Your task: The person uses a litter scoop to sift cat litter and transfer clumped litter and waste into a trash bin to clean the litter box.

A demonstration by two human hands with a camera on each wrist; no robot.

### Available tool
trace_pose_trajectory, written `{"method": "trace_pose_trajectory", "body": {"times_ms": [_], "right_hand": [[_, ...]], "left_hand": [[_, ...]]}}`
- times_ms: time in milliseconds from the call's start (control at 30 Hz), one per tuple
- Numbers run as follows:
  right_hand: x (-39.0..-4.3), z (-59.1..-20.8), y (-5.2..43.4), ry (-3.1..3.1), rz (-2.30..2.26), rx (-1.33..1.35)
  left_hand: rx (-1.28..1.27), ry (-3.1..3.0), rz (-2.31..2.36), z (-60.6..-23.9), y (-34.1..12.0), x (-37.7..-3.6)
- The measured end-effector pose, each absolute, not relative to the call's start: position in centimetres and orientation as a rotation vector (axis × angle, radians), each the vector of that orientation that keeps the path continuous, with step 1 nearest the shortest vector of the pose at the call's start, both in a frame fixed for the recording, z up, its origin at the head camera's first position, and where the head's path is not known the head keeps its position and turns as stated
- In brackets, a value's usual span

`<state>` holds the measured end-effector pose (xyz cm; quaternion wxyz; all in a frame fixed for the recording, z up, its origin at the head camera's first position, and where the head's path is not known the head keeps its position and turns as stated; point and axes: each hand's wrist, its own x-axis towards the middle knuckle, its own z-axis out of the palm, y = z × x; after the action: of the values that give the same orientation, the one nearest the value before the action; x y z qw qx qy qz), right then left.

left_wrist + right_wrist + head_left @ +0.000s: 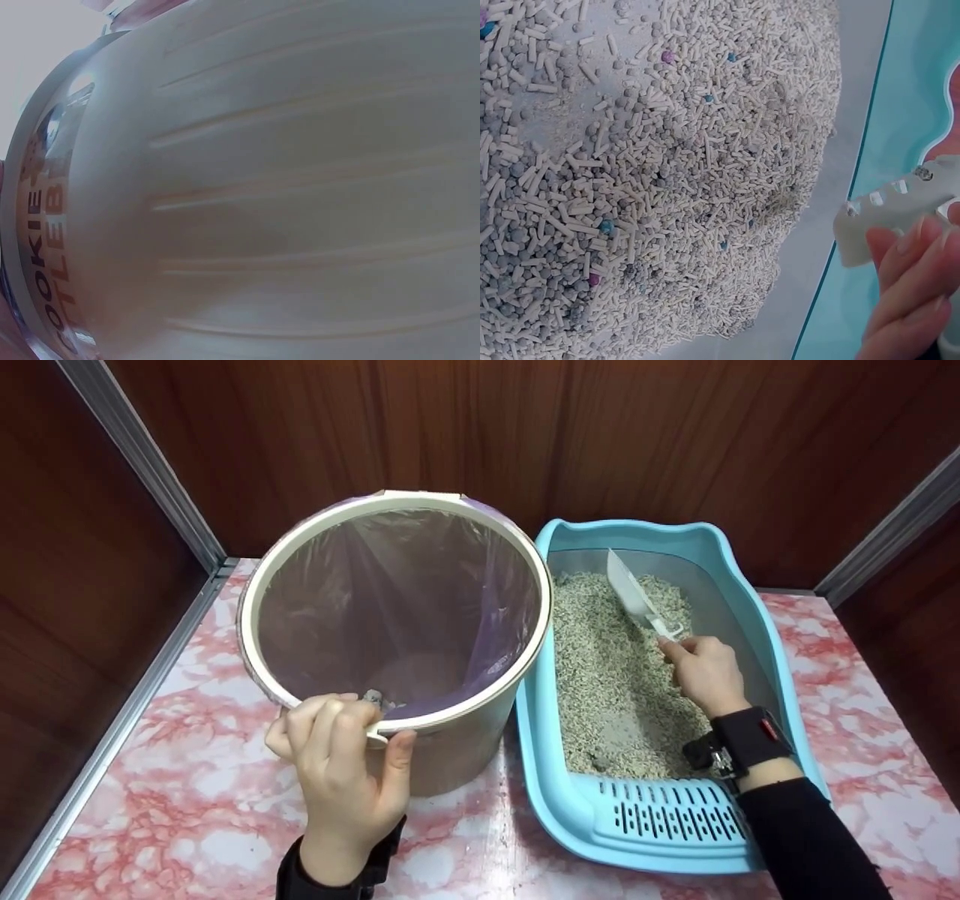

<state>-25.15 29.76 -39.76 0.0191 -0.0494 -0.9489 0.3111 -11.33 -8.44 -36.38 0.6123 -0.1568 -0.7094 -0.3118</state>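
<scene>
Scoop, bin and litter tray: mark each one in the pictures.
scoop [628, 589], head view, on the white blade above the litter.
bin [480, 735], head view, on the outer wall below the rim.
litter tray [559, 802], head view, on the blue front left rim.

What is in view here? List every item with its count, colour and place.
round cream plastic bin: one, cream, left on the table, tilted
purple plastic bag liner: one, translucent purple, inside the bin
light blue plastic litter tray: one, light blue, right of the bin
grey-white pellet litter: one heap, grey-white, in the tray
white plastic scoop: one, white, over the litter
pink marbled table: one, pink and white, beneath everything
left hand: one, grips the bin's near rim
right hand: one, holds the scoop's handle
</scene>
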Motion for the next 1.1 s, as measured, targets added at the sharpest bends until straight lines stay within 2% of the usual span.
{"method": "trace_pose_trajectory", "body": {"times_ms": [367, 1100], "right_hand": [[-25.16, -40.24, 29.18, -2.690, 0.689, -0.153], [-25.17, -40.34, 29.22, -2.761, 0.719, -0.098]], "left_hand": [[-0.354, -1.638, -0.718, -36.43, -8.44, -11.25], [-0.352, -1.633, -0.718, -36.43, -8.38, -11.32]]}}
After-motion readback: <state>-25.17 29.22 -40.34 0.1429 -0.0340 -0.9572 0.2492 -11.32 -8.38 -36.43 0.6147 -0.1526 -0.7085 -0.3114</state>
